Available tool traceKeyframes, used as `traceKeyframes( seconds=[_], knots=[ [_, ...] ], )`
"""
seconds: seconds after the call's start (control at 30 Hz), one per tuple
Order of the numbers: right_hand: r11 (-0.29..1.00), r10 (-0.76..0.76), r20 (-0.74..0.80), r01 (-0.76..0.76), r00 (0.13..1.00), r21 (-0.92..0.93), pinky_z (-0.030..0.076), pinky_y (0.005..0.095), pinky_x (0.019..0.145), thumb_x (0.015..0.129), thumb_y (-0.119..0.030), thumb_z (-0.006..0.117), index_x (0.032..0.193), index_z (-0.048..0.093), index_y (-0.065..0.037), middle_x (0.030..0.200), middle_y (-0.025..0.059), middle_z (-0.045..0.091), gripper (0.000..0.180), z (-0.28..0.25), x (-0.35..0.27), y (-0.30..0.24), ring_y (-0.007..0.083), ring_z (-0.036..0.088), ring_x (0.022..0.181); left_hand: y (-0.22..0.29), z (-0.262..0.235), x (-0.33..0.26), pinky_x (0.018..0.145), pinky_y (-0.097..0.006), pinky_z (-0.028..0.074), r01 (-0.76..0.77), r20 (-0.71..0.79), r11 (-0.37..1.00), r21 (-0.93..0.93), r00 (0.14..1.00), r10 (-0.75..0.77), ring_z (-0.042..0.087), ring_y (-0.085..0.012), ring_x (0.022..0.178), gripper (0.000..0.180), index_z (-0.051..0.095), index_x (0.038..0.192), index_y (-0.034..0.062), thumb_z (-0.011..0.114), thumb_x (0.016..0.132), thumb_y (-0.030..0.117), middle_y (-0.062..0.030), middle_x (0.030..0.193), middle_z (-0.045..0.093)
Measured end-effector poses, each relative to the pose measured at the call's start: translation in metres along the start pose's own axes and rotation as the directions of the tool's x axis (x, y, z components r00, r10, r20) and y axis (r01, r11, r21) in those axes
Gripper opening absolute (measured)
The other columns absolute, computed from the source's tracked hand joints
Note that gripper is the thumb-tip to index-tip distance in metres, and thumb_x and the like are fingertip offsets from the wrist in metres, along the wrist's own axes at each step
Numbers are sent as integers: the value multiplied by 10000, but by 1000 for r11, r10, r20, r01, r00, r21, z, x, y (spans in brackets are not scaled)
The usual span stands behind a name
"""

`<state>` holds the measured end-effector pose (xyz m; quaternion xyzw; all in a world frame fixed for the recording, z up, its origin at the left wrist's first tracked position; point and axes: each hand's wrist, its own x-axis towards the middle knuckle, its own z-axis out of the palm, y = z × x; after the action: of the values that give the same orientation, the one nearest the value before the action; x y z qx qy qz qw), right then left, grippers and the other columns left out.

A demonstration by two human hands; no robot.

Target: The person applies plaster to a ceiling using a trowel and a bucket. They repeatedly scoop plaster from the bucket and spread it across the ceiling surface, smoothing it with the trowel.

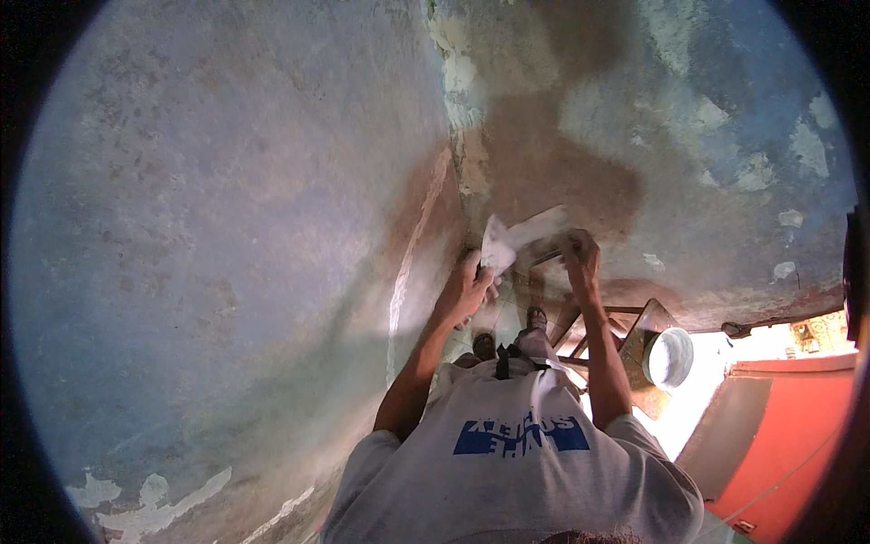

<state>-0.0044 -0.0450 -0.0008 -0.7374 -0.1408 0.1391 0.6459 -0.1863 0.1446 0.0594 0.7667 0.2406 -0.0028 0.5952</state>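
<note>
Left wall: a broad, weathered blue-grey wall face point(227, 227) fills everything to the left of the left hand, with white patches of flaked paint low down, well below the hands.
Corner: a rough vertical wall corner point(453, 118) with crumbling pale plaster runs down to just above the two hands.
Left hand: the left hand point(467, 288) is raised at the foot of the corner, fingers curled, touching the lower left edge of a pale sheet; whether it truly pinches the sheet cannot be told.
Sheet: a crumpled whitish sheet point(517, 238), perhaps sandpaper or cloth, is held between the two hands, against the wall just right of the corner.
Right hand: the right hand point(578, 254) is closed over the sheet's right end, fingers bent around it and what looks like a flat dark edge beneath; the blur hides the exact grip.
Right wall: a brown, damp-looking stained wall patch point(544, 154) spreads above the right hand, turning to peeling blue further right.
Below the hands: the person's grey shirt point(517, 453) and two feet point(535, 319) on a wooden ladder point(625, 331).
Right of the forearm: a pale round bucket point(669, 357) sits on the ladder, with a red floor point(797, 435) beyond it.
</note>
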Motion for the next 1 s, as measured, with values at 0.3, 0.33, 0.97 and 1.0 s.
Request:
traceKeyframes(
  seconds=[0.3,0.33,0.97,1.0],
  knots=[
    [999,-13,68,10,998,38,413,267,506,826,-184,673,828,591,-52,671,-2,551,155,17,-3,64,93,490,545,-17,10,-8,597,-361,492,27,-37,980,196,999,-20,642,-206,681,320,489,1172,-28,511,962,214,-158,879,663],
    [990,-127,-86,121,988,-73,406,264,495,824,-169,670,818,595,-55,650,-7,539,138,14,-1,94,92,477,525,-21,10,-5,581,-352,497,3,3,984,176,1000,-3,644,-203,676,390,457,1247,-33,515,960,225,-158,893,669],
    [1000,18,-128,-21,992,-23,404,314,492,802,-154,644,942,601,10,668,67,570,220,17,-28,39,150,518,587,-89,13,0,572,-334,494,-31,-46,989,142,998,38,618,-172,621,403,425,1304,40,522,954,214,-125,870,635],
    [967,-144,11,143,989,-211,421,332,532,800,-190,637,929,599,-3,707,79,583,231,22,-22,45,174,533,622,-105,15,3,561,-331,493,8,-107,998,-68,994,-15,616,-171,620,404,419,1302,42,527,953,214,-118,870,629]
  ],
)
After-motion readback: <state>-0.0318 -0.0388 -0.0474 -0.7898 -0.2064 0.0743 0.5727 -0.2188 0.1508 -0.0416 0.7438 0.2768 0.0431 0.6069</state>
